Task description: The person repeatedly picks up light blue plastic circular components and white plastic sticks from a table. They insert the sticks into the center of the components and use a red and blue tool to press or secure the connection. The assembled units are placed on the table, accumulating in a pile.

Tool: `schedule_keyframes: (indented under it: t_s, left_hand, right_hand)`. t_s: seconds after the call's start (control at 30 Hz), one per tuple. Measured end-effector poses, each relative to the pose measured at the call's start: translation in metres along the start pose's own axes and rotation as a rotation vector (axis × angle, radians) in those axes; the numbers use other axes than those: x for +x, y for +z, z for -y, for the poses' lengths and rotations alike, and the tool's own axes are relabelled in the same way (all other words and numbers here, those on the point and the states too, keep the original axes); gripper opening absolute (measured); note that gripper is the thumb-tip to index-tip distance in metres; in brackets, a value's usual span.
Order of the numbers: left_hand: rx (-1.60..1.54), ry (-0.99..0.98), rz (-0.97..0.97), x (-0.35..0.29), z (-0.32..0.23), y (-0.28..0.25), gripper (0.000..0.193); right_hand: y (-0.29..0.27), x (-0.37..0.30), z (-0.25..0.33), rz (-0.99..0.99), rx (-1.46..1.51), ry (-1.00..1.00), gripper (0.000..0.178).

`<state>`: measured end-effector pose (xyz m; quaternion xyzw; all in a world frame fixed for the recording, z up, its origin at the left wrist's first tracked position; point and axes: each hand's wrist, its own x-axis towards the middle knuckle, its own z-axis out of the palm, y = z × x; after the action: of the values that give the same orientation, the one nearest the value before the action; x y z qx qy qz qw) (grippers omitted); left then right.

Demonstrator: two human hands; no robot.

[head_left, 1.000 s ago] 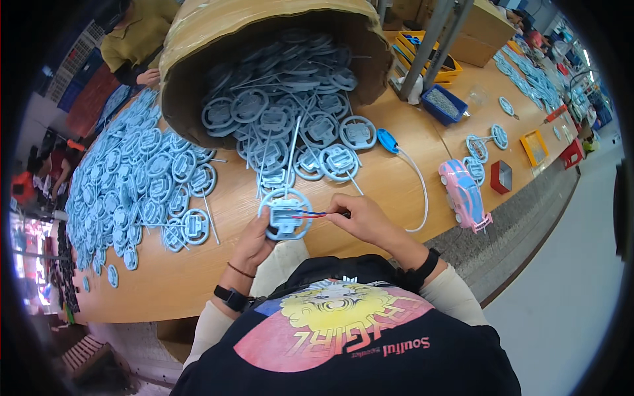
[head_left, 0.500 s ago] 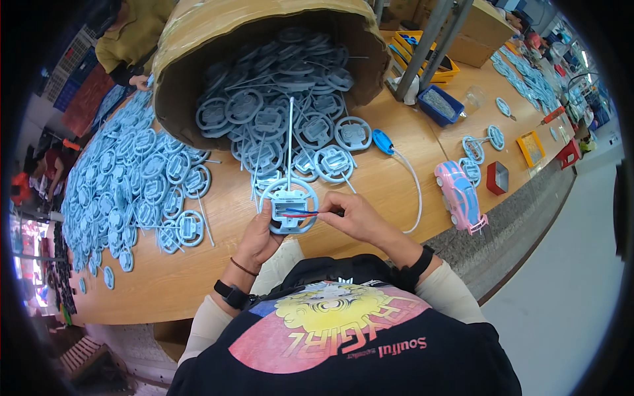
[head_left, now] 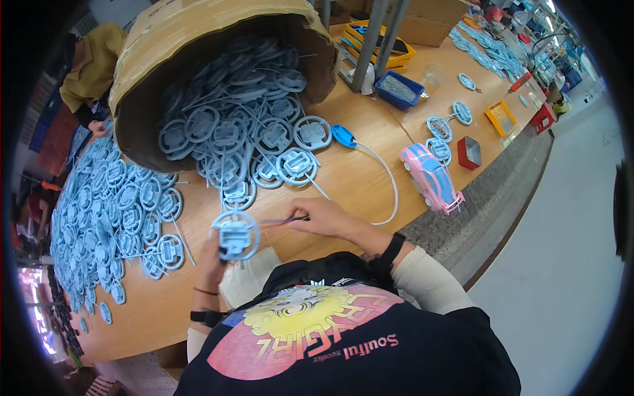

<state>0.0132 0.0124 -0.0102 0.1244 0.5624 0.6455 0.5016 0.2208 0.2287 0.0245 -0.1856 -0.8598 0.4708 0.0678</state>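
While the left hand [head_left: 212,261] clasps a blue ring part [head_left: 235,235], the right hand's [head_left: 323,218] grip pinches a thin tool [head_left: 285,220] beside the tipped brown cardboard box [head_left: 198,33]

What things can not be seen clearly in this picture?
- Head view: the tip of the thin tool in the right hand, too small.
- The left hand, partly behind the blue ring part.
- The cardboard drum, its depth covered by parts.

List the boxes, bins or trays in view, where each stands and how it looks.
Carton: big, brown, tipped on its side, spilling blue parts, far side of the table.
Blue bin: small, rectangular, right of the carton.
Yellow bin: behind the blue bin.
Red tray: small, near the pink toy car.
Orange tray: flat, farther right.
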Motion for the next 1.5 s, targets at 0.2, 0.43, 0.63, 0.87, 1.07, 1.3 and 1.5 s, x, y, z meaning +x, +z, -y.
schedule_keyframes:
  t_s: [0.2,0.43,0.63,0.87,1.07,1.3,1.5]
  left_hand:
    - [0.497,0.165,-0.469,-0.038,-0.082,-0.192,0.033]
    - [0.545,0.679,-0.589,-0.012,-0.191,-0.191,0.038]
    - [1.223,0.535,-0.220,0.082,-0.108,-0.070,0.058]
    - [1.220,0.870,0.184,0.036,-0.015,0.105,0.084]
    - [0.962,0.861,0.079,0.031,-0.023,0.098,0.040]
    - [0.237,0.168,-0.080,0.015,-0.028,0.042,0.028]
    - [0.251,0.097,0.019,0.006,-0.035,0.050,0.029]
  right_hand:
    - [-0.001,-0.020,-0.078,-0.273,-0.334,0.341,0.029]
    - [0.004,-0.009,-0.077,-0.134,-0.316,0.371,0.031]
    - [-0.014,0.008,-0.034,-0.086,0.524,0.371,0.027]
    - [-0.044,-0.006,0.066,0.180,1.042,0.392,0.018]
    - [-0.037,-0.012,0.063,0.061,0.959,0.247,0.019]
    - [-0.033,-0.013,0.017,-0.217,0.145,0.076,0.019]
    - [-0.013,-0.017,0.044,-0.103,-0.109,-0.095,0.013]
